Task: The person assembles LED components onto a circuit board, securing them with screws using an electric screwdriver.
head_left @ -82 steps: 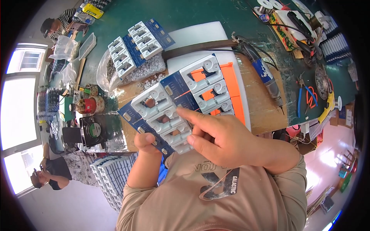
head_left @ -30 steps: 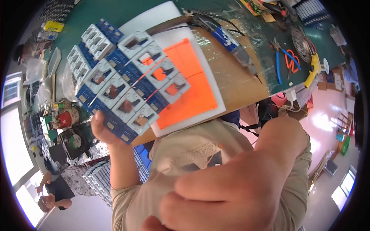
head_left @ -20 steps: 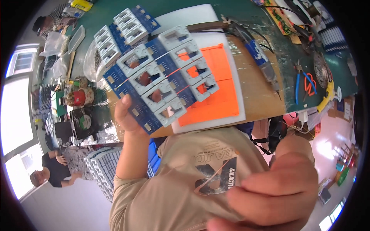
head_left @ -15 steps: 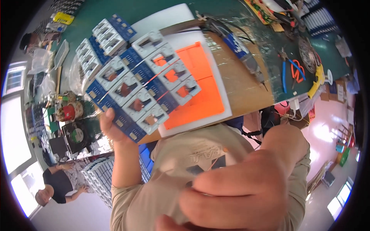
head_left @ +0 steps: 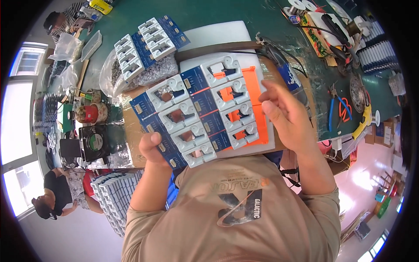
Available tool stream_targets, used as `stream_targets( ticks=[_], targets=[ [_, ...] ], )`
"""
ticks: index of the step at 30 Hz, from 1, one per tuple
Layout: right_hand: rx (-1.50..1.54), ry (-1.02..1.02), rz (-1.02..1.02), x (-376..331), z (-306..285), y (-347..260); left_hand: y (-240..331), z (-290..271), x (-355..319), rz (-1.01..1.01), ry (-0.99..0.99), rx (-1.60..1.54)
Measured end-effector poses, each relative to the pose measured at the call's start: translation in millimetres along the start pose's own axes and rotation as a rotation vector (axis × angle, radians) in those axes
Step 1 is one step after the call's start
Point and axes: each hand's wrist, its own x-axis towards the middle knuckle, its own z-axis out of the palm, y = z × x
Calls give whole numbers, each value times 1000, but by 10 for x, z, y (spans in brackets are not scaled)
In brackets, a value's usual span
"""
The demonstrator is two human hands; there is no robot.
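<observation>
A blue circuit board panel (head_left: 195,91) carrying two rows of light-grey plastic frames (head_left: 188,134) is tilted in front of me. My left hand (head_left: 153,148) grips its lower left edge, thumb on top. The panel hangs over an orange flat fixture (head_left: 254,89), covering much of it. Under the fixture lies a white foam sheet (head_left: 231,32). To the right of the panel is my right hand (head_left: 288,118), empty, with thumb and fingers apart, above the fixture's right side. A second, similar panel (head_left: 146,49) rests on a clear bag of small parts (head_left: 155,73) at the back left.
A blue-and-black rotary tool (head_left: 283,72) lies right of the foam. Farther right are blue-handled pliers (head_left: 331,107), orange-handled scissors (head_left: 345,109) and a yellow glue gun (head_left: 363,122). A black fan (head_left: 95,143) stands left. Stacked panels (head_left: 114,192) and another person (head_left: 54,192) are at lower left.
My right hand has gone from close below the camera up to the panel's right side. The panel in my left hand has shifted right and lower, and the view has turned.
</observation>
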Motion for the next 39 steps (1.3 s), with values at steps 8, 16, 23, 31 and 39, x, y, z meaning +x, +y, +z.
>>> stream_targets(
  ticks=[8, 16, 23, 31, 39],
  targets=[
    [574, -227, 195, -120, 147, 142, -31, -85, -70, -140, 24, -41],
    [545, -250, 90, -149, 113, 70, -48, -113, -70, -124, 29, -3],
    [499, -232, 91, -213, 97, 130, -21, -147, -70, -135, 35, -3],
    [519, -231, 60, -211, 108, 115, -38, -147, -70, -130, 55, -9],
    [481, -230, 27, -214, 104, 127, -37, -119, -74, -137, 43, 4]
  ],
)
